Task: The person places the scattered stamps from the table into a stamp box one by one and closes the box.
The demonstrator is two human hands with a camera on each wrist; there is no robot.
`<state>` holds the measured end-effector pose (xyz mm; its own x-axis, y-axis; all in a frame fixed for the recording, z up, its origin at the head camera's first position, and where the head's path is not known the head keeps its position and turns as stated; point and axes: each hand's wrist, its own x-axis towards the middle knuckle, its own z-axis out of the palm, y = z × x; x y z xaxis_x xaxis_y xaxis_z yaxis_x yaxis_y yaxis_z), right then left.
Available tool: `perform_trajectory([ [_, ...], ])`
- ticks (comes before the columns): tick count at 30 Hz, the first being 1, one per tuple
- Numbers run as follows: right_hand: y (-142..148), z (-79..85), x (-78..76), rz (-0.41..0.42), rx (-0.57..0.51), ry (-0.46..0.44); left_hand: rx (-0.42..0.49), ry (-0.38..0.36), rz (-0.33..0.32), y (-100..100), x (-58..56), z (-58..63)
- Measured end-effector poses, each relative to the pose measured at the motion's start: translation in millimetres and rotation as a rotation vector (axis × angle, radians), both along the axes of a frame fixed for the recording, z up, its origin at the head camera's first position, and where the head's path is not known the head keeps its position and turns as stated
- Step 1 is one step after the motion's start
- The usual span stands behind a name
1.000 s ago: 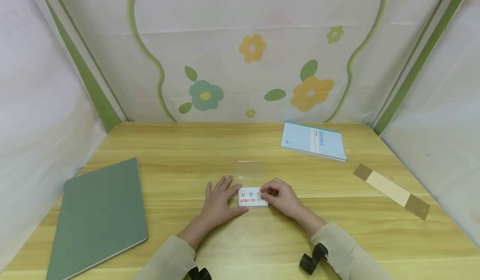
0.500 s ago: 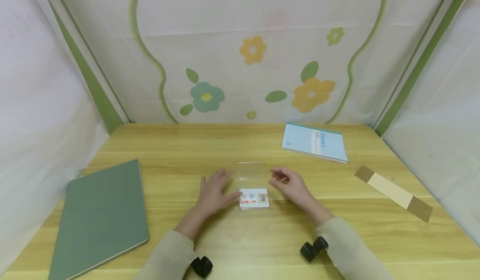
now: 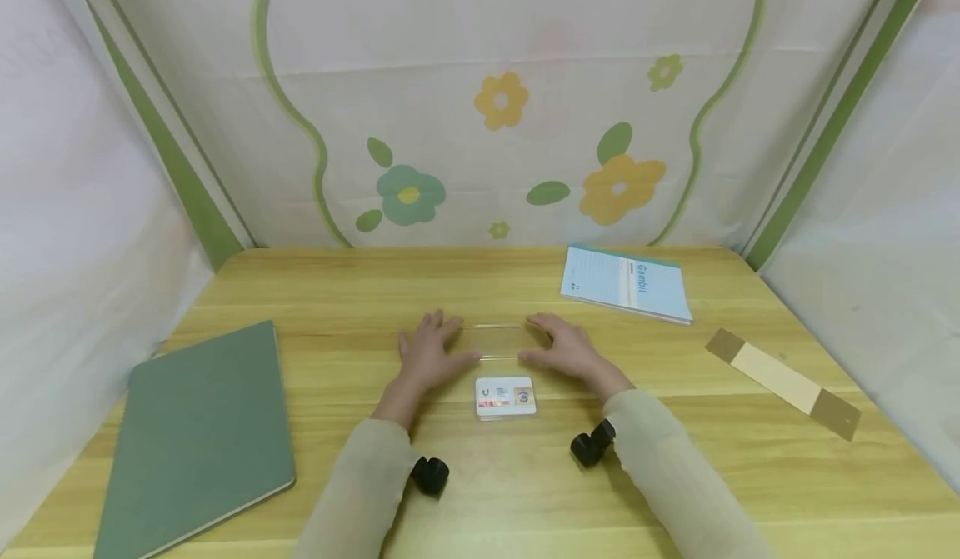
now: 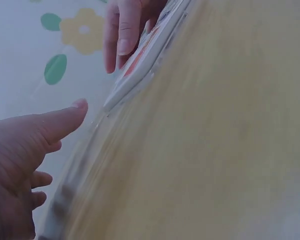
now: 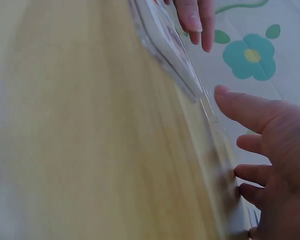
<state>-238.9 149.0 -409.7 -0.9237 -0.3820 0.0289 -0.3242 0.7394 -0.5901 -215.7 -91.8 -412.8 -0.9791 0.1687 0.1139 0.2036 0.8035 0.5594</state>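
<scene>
The clear cover [image 3: 497, 342] lay on the table [image 3: 495, 492] between my hands, its long axis running left to right. My left hand [image 3: 431, 357] stood at the left end and my right hand [image 3: 566, 349] at the right end — neither plainly nearer. On each hand the thumb stood well apart from the fingers: thumb by the near edge, fingers toward the far edge. I had no grip on anything that could be made out. Contact between fingertips and cover could not be confirmed, the plastic being transparent. The card [image 3: 506, 394] lay on a clear base [image 3: 497, 418], just beside the cover on the side toward my body — long axis parallel to the cover's, clear of both hands.
</scene>
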Motion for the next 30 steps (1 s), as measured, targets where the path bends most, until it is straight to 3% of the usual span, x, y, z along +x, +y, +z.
perform_trajectory([
  [7,-3,-4.6,-4.0,0.013,0.122,0.047,-0.109,-0.054,-0.025,2,-6.1,-6.7],
  [16,-7,-2.9,-3.2,-0.009,0.120,0.051,-0.166,-0.068,-0.029,5,-4.9,-8.4],
  [24,-8,3.0,-0.7,-0.002,0.049,0.026,-0.109,-0.057,-0.038,2,-0.4,-4.6],
  [30,-8,13.7,5.7,0.021,-0.067,0.013,-0.034,0.017,-0.072,-1,5.2,4.7],
])
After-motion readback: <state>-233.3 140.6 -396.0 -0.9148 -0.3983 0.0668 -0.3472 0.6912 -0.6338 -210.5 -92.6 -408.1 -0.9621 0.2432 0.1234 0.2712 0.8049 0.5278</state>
